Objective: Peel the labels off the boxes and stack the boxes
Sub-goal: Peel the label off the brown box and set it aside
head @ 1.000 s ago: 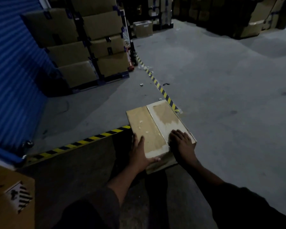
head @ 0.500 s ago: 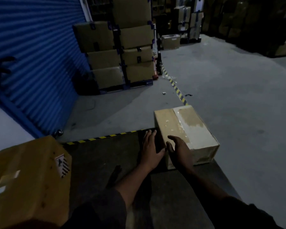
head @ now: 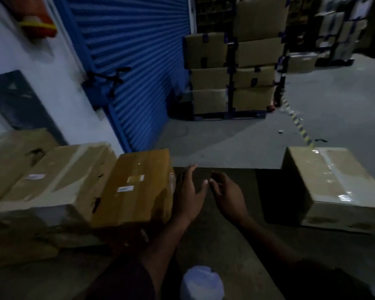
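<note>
Cardboard box (head: 136,187), small white labels (head: 126,188), unreadable

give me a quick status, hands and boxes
Left hand and right hand open, holding nothing. Taped box on the floor, right. Labelled brown box left of the hands, untouched. Nothing between.

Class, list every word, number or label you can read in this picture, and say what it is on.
None can be read.
White label on the orange-brown cardboard box: blurred.
White label on the pale cardboard box beside it: blurred.
</note>
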A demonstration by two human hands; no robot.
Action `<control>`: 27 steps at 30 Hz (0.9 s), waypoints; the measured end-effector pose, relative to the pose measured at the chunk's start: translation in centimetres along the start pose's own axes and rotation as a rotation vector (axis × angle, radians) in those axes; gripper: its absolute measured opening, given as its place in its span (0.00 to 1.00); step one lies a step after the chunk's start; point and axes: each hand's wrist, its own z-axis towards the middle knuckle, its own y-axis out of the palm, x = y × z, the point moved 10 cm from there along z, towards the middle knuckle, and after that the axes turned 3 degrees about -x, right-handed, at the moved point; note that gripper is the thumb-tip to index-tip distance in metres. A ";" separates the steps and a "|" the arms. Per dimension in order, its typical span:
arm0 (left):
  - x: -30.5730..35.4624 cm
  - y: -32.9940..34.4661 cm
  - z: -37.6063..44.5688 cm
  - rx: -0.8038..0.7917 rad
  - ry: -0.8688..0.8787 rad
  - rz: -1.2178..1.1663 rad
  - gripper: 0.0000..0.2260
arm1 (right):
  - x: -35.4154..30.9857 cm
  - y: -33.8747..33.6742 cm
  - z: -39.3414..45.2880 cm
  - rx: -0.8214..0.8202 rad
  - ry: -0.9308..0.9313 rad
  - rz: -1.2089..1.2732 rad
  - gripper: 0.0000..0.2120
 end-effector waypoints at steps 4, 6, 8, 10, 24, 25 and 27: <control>-6.2 -6.8 -1.3 0.069 -0.111 0.021 0.25 | -4.2 6.9 -0.6 -0.103 0.037 0.047 0.20; -9.5 -9.8 -1.7 0.090 -0.177 0.042 0.26 | -5.5 10.0 -1.1 -0.157 0.088 0.049 0.20; -12.5 -12.3 -1.9 0.116 -0.231 0.084 0.25 | -6.3 12.5 -1.7 -0.205 0.139 0.032 0.21; -15.6 -14.7 -2.3 0.134 -0.308 0.135 0.26 | -6.9 14.9 -2.4 -0.236 0.180 -0.015 0.21; -24.3 -16.2 -2.7 0.030 -0.482 0.357 0.41 | -5.0 20.8 -5.3 -0.316 0.506 0.172 0.40; -24.2 -16.4 -2.6 0.042 -0.496 0.357 0.40 | -4.5 20.8 -5.4 -0.327 0.555 0.198 0.40; -24.1 -16.5 -2.6 0.044 -0.501 0.384 0.41 | -4.4 20.7 -5.6 -0.328 0.567 0.201 0.38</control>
